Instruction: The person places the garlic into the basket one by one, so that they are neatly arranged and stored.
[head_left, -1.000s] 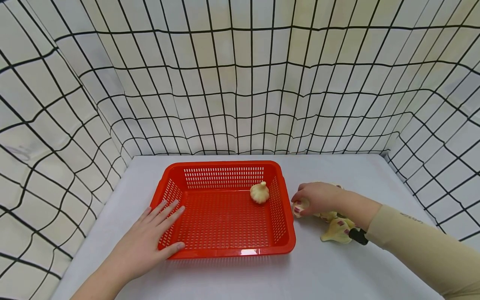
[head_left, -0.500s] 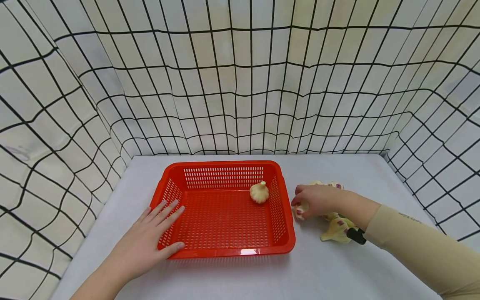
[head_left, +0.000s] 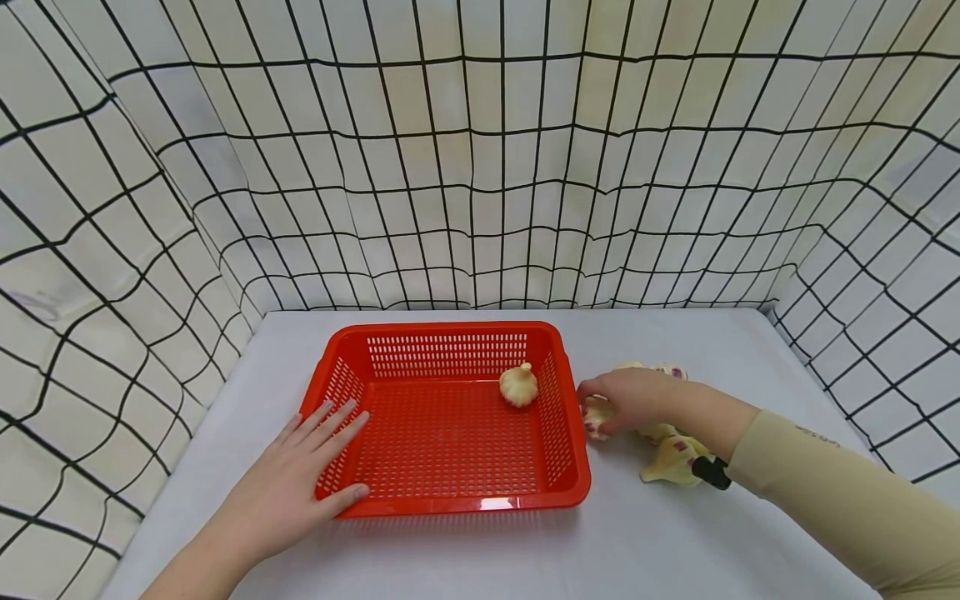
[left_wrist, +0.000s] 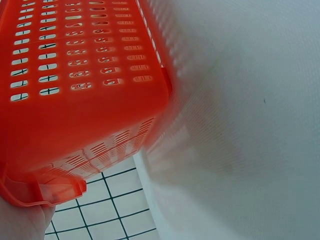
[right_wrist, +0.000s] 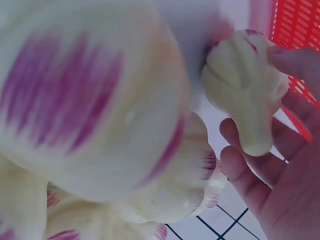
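My right hand (head_left: 633, 396) is just right of the red plastic basket (head_left: 450, 506), its fingers and thumb around a garlic bulb (head_left: 596, 417). In the right wrist view, this pale bulb (right_wrist: 240, 75) with purple streaks has its stem toward the palm, and the thumb lies on its side. On the left, my left hand (head_left: 288, 492) rests over the basket's left rim with spread, straight fingers. Another garlic bulb (head_left: 519, 385), cream coloured, sits inside the basket near the right wall, its stem up.
Several more garlic bulbs lie right of the basket under and around the right arm, one yellowish bulb (head_left: 672, 461) nearest the front. A white cloth covers the table (head_left: 697, 550). Black netting (head_left: 487, 183) over white sheets encloses the back and sides.
My right hand has shifted slightly left with the garlic bulb, closer to the basket's right rim, and the bulb has turned a little. My left hand and the basket have stayed put.
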